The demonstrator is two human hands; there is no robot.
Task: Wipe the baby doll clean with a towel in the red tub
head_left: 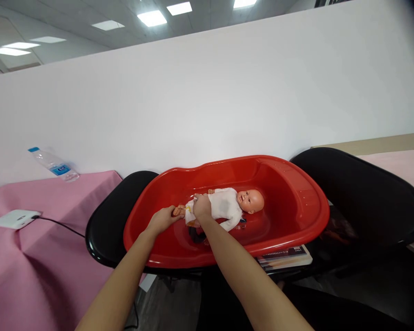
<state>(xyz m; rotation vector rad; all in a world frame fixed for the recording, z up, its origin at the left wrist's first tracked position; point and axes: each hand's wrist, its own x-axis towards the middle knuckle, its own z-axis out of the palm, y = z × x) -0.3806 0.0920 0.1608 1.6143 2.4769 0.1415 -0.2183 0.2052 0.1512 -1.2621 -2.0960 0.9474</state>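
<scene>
A baby doll (227, 204) in a white top lies on its back inside a red plastic tub (296, 216), head toward the right. My left hand (163, 218) is closed around the doll's feet at the tub's left side. My right hand (202, 207) is closed on the white garment at the doll's hips. Something dark lies under the doll's legs, mostly hidden by my right forearm.
The tub rests across two black seats (365, 202). A pink-covered table (37, 239) at left carries a lying water bottle (53, 164) and a white box (15, 218) with a black cable. A white wall rises behind. A book (286, 257) shows under the tub.
</scene>
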